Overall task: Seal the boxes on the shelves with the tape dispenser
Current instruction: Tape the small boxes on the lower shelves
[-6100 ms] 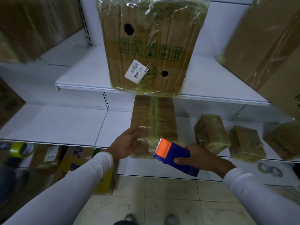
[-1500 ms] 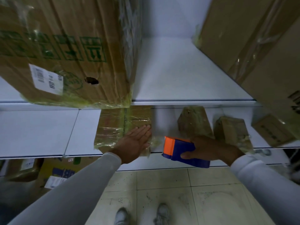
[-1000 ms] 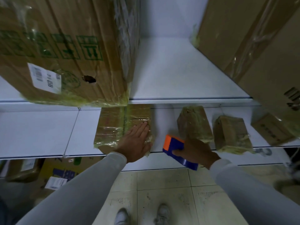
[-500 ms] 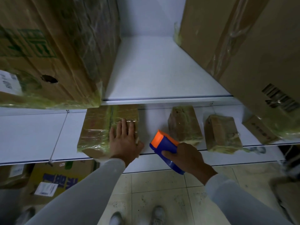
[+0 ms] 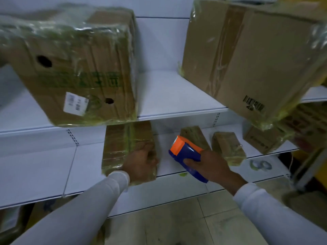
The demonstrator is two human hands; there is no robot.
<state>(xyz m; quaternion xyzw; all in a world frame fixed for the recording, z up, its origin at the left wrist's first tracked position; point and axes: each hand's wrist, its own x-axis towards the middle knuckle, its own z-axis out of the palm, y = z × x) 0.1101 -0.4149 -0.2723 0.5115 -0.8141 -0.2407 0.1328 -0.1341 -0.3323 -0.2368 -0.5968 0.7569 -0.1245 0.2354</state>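
A flat, tape-wrapped cardboard box [image 5: 123, 144] lies on the lower white shelf [image 5: 44, 167], its near end at the shelf's front edge. My left hand [image 5: 141, 162] grips its right near part, fingers curled over the top. My right hand [image 5: 209, 165] holds the blue and orange tape dispenser [image 5: 184, 152] just right of that box, above the shelf. The orange toothed end points away from me. Two small wrapped boxes [image 5: 193, 136] [image 5: 228, 147] lie behind and right of the dispenser.
A big wrapped box with holes and a white label [image 5: 79, 68] overhangs the upper shelf [image 5: 168, 96] at left. Another large box [image 5: 247, 55] leans at upper right. A smaller box [image 5: 261, 140] and tape rolls [image 5: 260, 165] sit lower right. Tiled floor [image 5: 168, 223] lies below.
My view has tilted up and swung left. My left hand went from lying flat on the flat box to curling round its right near part. The dispenser stays in my right hand.
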